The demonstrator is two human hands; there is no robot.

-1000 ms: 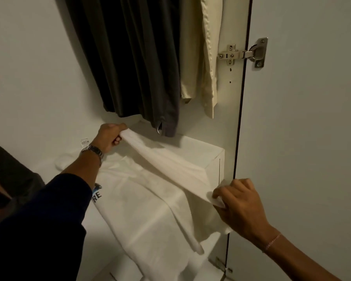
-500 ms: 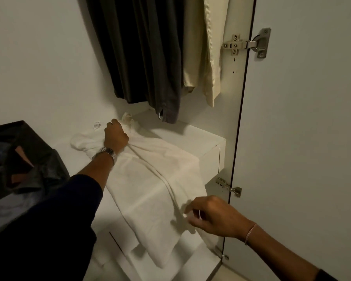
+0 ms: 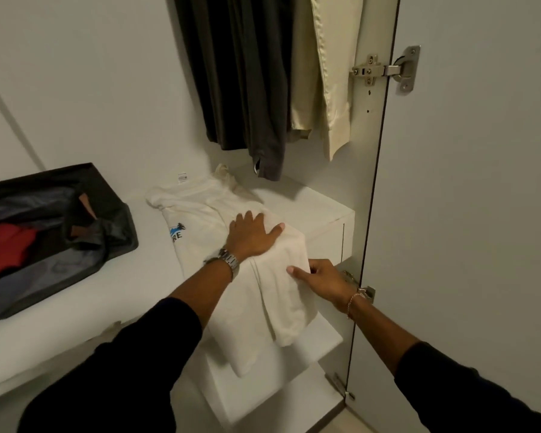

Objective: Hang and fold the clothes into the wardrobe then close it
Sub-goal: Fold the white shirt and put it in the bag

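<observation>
Left hand: the left hand (image 3: 250, 235) lies flat, fingers straight, pressing the white shirt (image 3: 263, 276) down.
Right hand: the right hand (image 3: 320, 279) pinches the shirt's right edge, just beside the left hand.
Shirt: it is in the middle of the frame, on the white shelf (image 3: 319, 214), its low end hanging over the front.
Which way: the shirt runs long from upper left to lower right; the hanging end is nearer the right hand, so I think that hand folds it up.

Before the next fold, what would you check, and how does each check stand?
1. Left hand pressing flat on the white shirt: ok.
2. Right hand has a grip on the shirt's right edge: ok.
3. Shirt lying wholly on the shelf: not ok, its lower part hangs over the front.
4. Hanging dark garment clear of the shirt: ok.
5. Wardrobe door open: ok.
</observation>
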